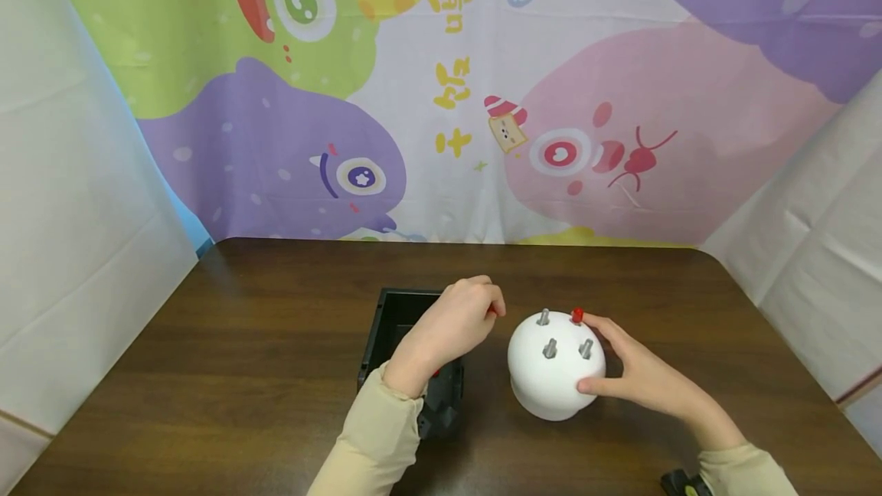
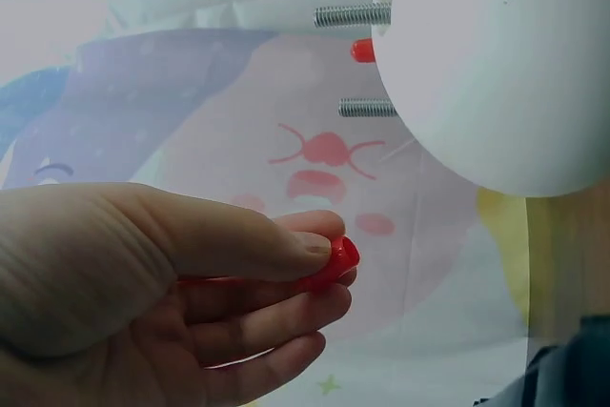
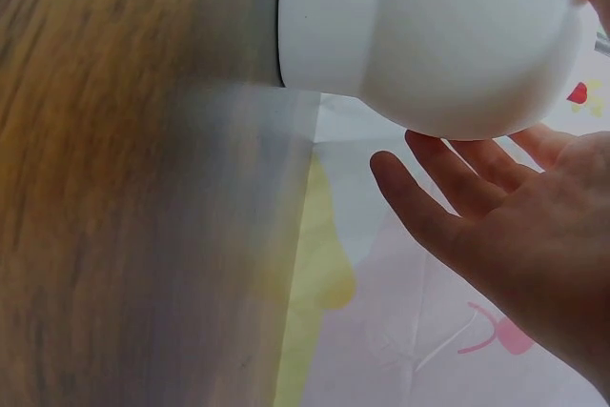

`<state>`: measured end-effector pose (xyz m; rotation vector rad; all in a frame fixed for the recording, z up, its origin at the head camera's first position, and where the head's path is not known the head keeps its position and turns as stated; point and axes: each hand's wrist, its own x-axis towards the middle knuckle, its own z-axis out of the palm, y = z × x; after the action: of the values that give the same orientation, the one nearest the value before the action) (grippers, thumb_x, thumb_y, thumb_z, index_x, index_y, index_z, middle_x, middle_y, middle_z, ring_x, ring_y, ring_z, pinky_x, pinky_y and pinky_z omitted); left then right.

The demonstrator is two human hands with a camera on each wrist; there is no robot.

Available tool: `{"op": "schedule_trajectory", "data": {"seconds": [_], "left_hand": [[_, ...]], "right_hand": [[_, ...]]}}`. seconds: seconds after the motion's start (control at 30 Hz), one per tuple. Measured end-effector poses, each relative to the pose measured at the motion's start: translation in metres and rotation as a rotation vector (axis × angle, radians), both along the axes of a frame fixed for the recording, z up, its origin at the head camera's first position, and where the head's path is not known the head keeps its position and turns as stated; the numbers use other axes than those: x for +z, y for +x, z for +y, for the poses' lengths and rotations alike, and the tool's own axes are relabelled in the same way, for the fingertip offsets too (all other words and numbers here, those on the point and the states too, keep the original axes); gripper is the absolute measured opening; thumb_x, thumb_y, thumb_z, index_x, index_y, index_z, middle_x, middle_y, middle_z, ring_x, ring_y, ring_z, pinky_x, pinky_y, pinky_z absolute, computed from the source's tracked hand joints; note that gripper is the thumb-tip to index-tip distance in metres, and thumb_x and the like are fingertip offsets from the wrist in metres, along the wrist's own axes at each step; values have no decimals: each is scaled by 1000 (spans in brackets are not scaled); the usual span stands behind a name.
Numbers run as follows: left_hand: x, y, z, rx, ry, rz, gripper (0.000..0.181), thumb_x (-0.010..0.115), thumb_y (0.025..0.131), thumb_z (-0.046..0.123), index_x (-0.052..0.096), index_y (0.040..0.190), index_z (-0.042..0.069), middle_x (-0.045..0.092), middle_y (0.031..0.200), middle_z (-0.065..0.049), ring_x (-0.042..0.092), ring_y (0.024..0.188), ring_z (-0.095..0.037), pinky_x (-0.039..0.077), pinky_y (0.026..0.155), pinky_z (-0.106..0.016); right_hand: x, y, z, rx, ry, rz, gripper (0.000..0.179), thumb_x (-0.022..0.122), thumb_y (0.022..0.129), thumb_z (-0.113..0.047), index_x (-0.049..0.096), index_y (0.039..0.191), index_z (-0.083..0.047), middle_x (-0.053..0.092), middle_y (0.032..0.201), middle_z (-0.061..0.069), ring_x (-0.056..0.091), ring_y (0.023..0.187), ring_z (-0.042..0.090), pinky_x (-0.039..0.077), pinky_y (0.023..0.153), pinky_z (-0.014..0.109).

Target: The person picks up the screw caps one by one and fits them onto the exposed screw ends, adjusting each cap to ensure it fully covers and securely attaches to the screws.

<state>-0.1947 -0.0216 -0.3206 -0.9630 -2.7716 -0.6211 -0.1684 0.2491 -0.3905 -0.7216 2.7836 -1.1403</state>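
A white rounded dome (image 1: 534,377) stands on the table, with several threaded metal bolts (image 1: 550,349) sticking up from its top. One bolt at the far right wears a red cap (image 1: 577,315). My right hand (image 1: 644,370) holds the dome from the right, thumb on the near side and index finger by the red cap. Left of the dome, my left hand (image 1: 458,320) is raised over the black tray. Between its thumb and fingers it pinches a small hollow red screw cap (image 2: 343,257), open end facing the dome's side, apart from the bolts.
The black tray (image 1: 372,331) sits left of the dome, partly hidden under the left forearm, with a bit of red inside. A printed cartoon curtain (image 1: 455,205) hangs behind the brown table (image 1: 241,373). White cloth (image 1: 83,213) walls both sides.
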Motion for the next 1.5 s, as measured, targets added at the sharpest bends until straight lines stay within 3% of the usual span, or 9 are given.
{"op": "schedule_trajectory", "data": {"seconds": [0.23,0.73,1.03,1.5], "left_hand": [[1,-1,5,-7,2,23,14,59,84,4,72,88,9,63,87,-1,61,80,-13,49,70,-19],[8,-7,14,-9,-12,1,19,58,83,0,69,95,9,61,89,-2,59,80,-12,48,69,-17],[6,-5,18,-1,12,8,9,60,84,7,63,92,9,59,87,0,54,75,-10,47,69,-17],[1,-5,18,-24,25,62,9,60,86,14,68,90,12,60,84,2,54,73,-7,46,68,-15]], "right_hand": [[-2,-2,1,-4,-2,7,82,75,72,-34,31,137,-12,42,131,11,46,113,30,39,87,55],[3,-1,0,-1,-23,-24,81,75,73,-31,29,138,-15,40,133,11,46,113,31,41,84,52],[1,-3,1,1,-13,-12,81,75,73,-30,29,138,-14,39,133,12,45,114,33,41,85,53],[-1,1,1,-5,-25,-16,81,75,73,-29,30,138,-15,39,133,11,44,116,34,41,85,50]]}}
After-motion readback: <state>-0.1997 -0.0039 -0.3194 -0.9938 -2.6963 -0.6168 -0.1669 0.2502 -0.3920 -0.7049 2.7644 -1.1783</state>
